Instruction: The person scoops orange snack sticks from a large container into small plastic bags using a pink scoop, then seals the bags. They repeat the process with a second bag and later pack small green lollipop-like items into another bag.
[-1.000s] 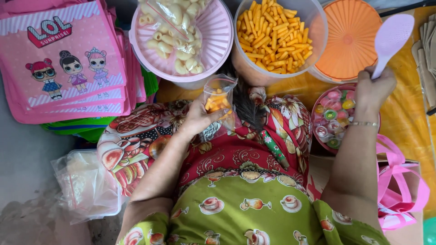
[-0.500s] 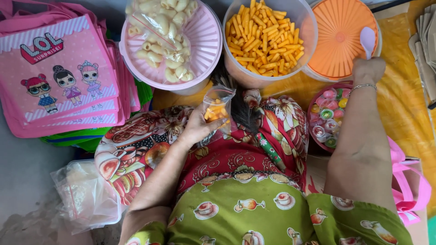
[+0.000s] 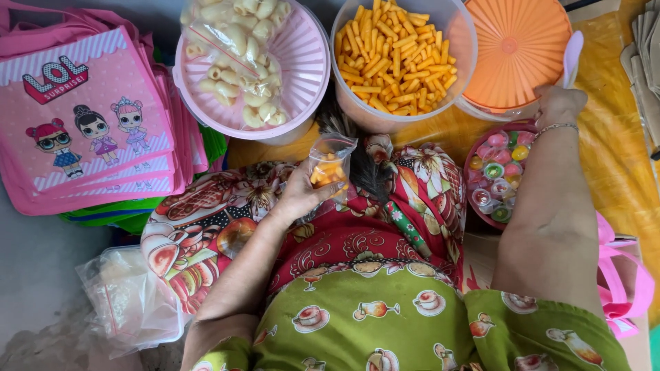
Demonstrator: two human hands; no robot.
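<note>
My left hand [image 3: 300, 196] holds a small clear plastic bag [image 3: 328, 163] with a few orange snack sticks in its bottom, above my patterned lap. My right hand [image 3: 558, 104] grips a pale pink plastic spoon [image 3: 572, 58], raised beside the orange lid [image 3: 517, 51]. A clear tub of orange snack sticks [image 3: 395, 55] stands just beyond the bag. Left of it, a pink ribbed bowl [image 3: 302, 65] carries a clear bag of pale shell-shaped crackers [image 3: 234, 51].
A stack of pink cartoon-print tote bags [image 3: 89, 124] lies at left over green ones. A dark pink bowl of small jelly cups [image 3: 498, 172] sits under my right forearm. Empty clear bags [image 3: 127, 299] lie at lower left, a pink bag handle [image 3: 629, 275] at right.
My right hand with the spoon has dropped and swung from high over the yellow cloth toward the orange lid. The left hand keeps the small bag in place.
</note>
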